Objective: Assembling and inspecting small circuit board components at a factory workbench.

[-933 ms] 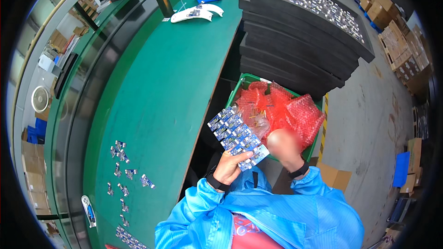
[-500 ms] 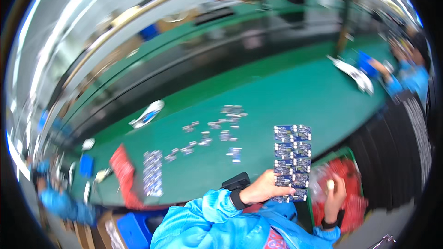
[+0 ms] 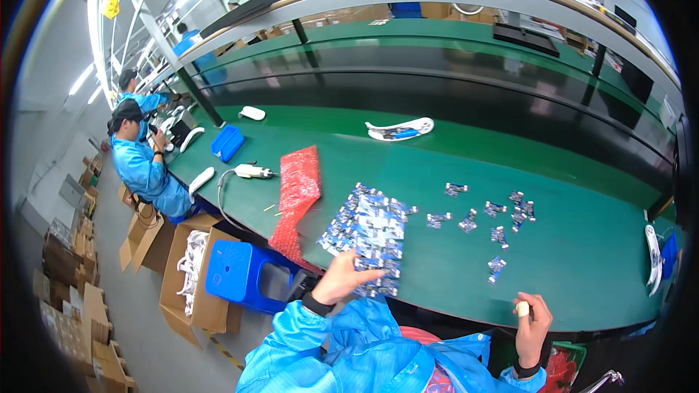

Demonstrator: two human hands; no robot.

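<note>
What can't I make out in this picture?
All in the head view:
Left hand: some fingers hidden behind the circuit-board sheet.
Boards behind that sheet: partly covered by it.
Right hand: inside hidden by curled fingers.
Green crate: partly hidden by the right sleeve.
Loose boards: details too small.

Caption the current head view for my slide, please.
Left hand grips a blue circuit-board panel over a green bench, small loose boards scattered at right.

An electronics assembly workshop, long green bench [image 3: 582, 269] before me, scattered circuit boards [image 3: 497, 208], people in blue jackets [image 3: 138, 169] down the line, strip lights [image 3: 81, 78] overhead, probably cartons [image 3: 62, 324] along the dim edge
</note>
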